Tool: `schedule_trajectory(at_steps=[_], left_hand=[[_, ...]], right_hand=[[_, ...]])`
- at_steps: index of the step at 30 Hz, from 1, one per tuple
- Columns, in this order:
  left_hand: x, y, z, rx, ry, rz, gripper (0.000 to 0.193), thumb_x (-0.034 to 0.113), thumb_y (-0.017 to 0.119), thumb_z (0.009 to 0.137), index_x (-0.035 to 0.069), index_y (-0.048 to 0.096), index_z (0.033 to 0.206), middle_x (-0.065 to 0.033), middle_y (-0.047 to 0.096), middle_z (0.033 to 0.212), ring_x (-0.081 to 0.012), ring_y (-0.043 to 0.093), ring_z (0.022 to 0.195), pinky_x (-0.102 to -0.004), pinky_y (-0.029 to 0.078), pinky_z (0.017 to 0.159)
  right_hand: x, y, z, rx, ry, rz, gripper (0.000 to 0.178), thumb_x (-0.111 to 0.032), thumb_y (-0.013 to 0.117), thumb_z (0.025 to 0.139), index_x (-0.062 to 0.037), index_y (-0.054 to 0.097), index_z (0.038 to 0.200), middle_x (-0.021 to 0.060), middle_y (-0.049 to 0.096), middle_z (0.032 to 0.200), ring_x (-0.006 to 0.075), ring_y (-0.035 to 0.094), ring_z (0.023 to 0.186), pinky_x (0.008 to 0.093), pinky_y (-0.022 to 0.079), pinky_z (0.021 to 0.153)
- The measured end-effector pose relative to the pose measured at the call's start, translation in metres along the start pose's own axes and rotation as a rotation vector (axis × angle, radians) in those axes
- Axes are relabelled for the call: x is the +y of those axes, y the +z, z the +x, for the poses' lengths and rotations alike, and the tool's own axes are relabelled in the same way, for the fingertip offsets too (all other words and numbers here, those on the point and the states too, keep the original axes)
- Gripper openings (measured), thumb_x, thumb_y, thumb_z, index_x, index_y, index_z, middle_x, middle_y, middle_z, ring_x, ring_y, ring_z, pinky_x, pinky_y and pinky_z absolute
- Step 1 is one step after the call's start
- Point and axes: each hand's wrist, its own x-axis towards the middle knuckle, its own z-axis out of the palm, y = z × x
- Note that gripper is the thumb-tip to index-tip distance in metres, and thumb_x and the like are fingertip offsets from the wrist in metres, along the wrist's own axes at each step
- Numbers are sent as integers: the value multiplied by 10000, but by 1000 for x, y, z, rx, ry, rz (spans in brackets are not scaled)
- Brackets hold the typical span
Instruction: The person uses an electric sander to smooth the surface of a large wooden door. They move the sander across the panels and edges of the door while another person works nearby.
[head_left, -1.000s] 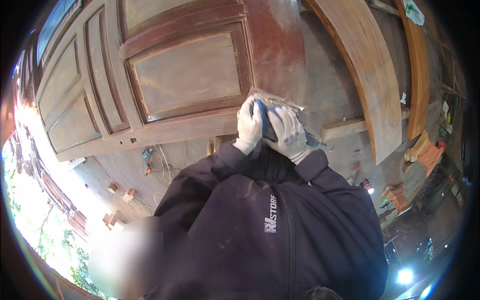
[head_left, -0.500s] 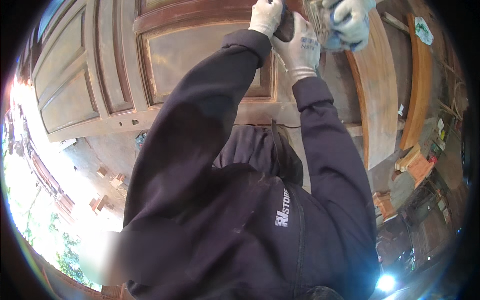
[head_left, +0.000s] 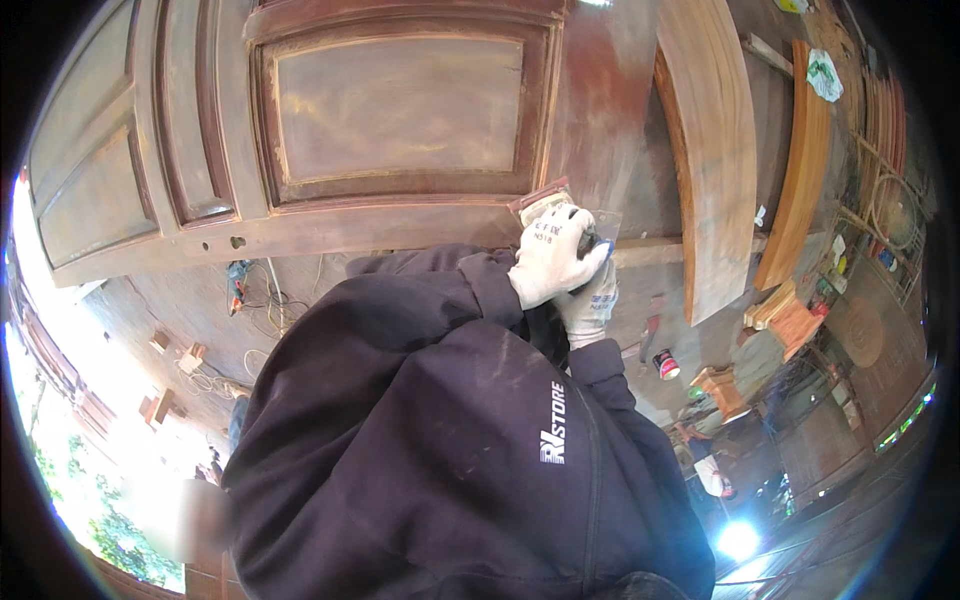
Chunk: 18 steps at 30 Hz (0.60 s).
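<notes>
Both my hands wear white work gloves and meet close in front of my body, at the near edge of a brown panelled wooden door (head_left: 400, 110). My left hand (head_left: 550, 255) is closed over a sanding tool (head_left: 545, 196) with a flat, rectangular, reddish-brown pad. The pad touches the door's frame near a corner of the recessed panel. My right hand (head_left: 590, 303) is closed just behind and below the left, at the back of the same tool. The left hand partly covers its fingers. Pale, scuffed patches show on the door's surface.
Right of the door lie a wide curved plank (head_left: 715, 150) and a narrower orange-brown plank (head_left: 800, 160). A small can (head_left: 666, 364) and carved wooden blocks (head_left: 785, 320) are on the floor at right. Tangled cords and a blue power tool (head_left: 238, 280) lie at left.
My hands and the sanding tool have come from the far side back toward my body. Another gloved hand, seen beside mine at the top before, is out of view now.
</notes>
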Motion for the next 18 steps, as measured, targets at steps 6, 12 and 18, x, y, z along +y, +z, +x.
schedule_trajectory(at_steps=[6, 12, 18], left_hand=[[-11, -22, 102, 277, 72, -2, 169, 242, 659, 840, 105, 596, 763, -117, 636, 767, -345, 633, 762, -467, 493, 708], [1, -68, 208, 308, -48, -29, 311, 364, 591, 884, 92, 721, 956, -182, 716, 963, -382, 688, 924, -443, 545, 834], [-4, -64, 213, 370, -12, 29, 318, 371, 590, 893, 87, 726, 934, -185, 719, 948, -395, 688, 923, -448, 546, 833]], right_hand=[[-31, 0, 120, 95, -171, 43, 849, -359, 858, 651, -16, 496, 1338, 205, 590, 1216, 410, 565, 1151, 491, 469, 952], [-73, -11, 244, 234, -293, -21, 817, -321, 867, 655, -21, 517, 1330, 224, 620, 1231, 397, 594, 1176, 471, 491, 975], [-66, -7, 249, 192, -273, -9, 845, -400, 868, 674, -42, 492, 1340, 202, 602, 1218, 373, 595, 1158, 476, 491, 972]])
